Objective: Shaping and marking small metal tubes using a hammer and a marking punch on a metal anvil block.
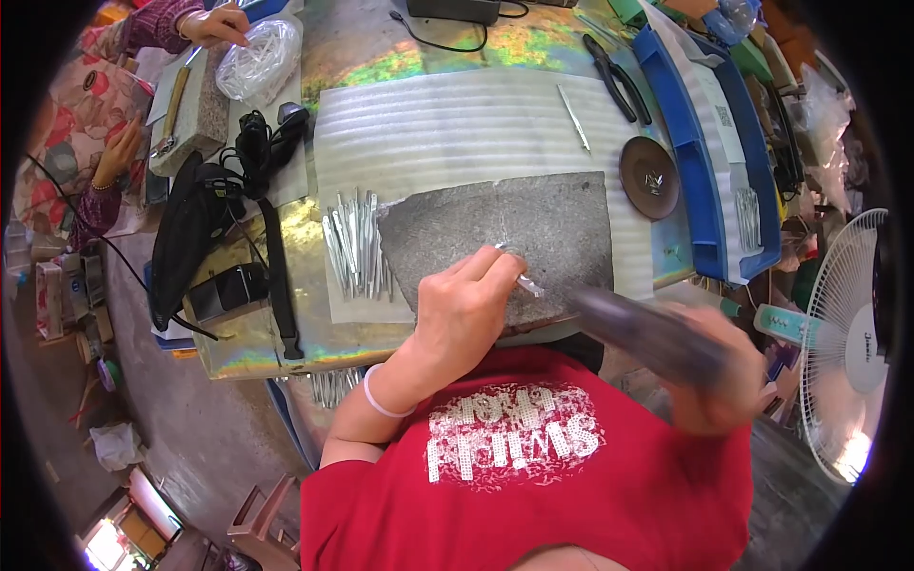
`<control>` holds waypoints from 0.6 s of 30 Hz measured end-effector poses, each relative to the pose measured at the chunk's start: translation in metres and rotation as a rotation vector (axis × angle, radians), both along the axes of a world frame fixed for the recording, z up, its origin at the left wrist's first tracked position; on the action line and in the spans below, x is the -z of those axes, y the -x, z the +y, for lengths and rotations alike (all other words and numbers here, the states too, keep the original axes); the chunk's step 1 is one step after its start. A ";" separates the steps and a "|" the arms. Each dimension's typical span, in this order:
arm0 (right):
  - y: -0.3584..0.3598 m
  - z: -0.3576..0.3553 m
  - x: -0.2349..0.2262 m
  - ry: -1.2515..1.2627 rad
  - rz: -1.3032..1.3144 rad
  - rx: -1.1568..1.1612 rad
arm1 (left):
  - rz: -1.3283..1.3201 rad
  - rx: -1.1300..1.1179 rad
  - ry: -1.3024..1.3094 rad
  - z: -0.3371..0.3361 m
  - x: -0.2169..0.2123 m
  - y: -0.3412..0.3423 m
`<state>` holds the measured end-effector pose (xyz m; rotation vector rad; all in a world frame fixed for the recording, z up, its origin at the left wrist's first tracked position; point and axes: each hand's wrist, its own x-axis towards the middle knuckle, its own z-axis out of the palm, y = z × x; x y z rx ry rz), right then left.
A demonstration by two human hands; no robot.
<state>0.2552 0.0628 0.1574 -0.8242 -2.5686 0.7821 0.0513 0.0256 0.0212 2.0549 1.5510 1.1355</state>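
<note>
My left hand is closed in a pinch on a small silvery metal piece over a grey stone slab. To its right, my right hand grips a dark elongated tool, raised near the slab's right front corner. Motion smears the tool, and its kind cannot be made out. Left of the slab lies a bundle of thin silvery metal strips. A single thin strip rests on the white foam sheet beyond the slab.
Black-handled pliers and a round brown dish lie right, beside a blue tray. Left are a black strap bag and a hammer on a stone block. Another person's hand touches a plastic bag. A fan stands right.
</note>
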 end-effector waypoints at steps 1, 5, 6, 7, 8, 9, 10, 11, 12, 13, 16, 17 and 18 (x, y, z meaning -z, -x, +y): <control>0.000 -0.001 -0.004 -0.081 -0.023 0.004 | -0.002 0.008 -0.009 0.003 -0.002 0.000; 0.004 0.002 0.010 -0.041 -0.038 -0.019 | 0.022 -0.012 0.036 -0.006 0.000 0.000; 0.004 0.002 0.004 -0.049 -0.039 -0.010 | 0.023 -0.009 0.047 -0.003 0.001 0.002; 0.003 0.000 -0.006 -0.079 -0.107 0.059 | 0.022 -0.008 0.047 -0.002 0.005 0.003; -0.002 -0.007 -0.013 -0.095 -0.177 0.126 | 0.020 -0.003 0.053 -0.004 0.002 0.002; -0.016 -0.010 0.000 0.005 0.006 0.193 | -0.052 -0.005 0.076 -0.004 -0.003 0.002; -0.015 -0.012 -0.001 0.039 0.004 0.220 | -0.124 -0.011 0.100 -0.005 -0.006 0.003; -0.009 -0.008 -0.003 0.066 0.006 0.259 | -0.350 0.081 0.150 -0.005 -0.007 0.007; -0.006 -0.002 0.018 -0.074 0.074 0.222 | -0.693 0.088 0.356 -0.009 -0.014 0.009; -0.002 0.001 0.034 -0.023 0.071 0.237 | -1.037 0.090 0.564 -0.013 -0.023 0.012; -0.001 0.008 0.081 0.038 0.061 0.251 | -1.574 0.178 0.669 -0.010 -0.030 0.024; 0.001 0.009 0.095 -0.015 0.017 0.298 | -1.647 0.202 0.687 -0.011 -0.029 0.026; 0.002 0.010 0.103 -0.068 -0.028 0.346 | -1.647 0.190 0.685 -0.011 -0.028 0.026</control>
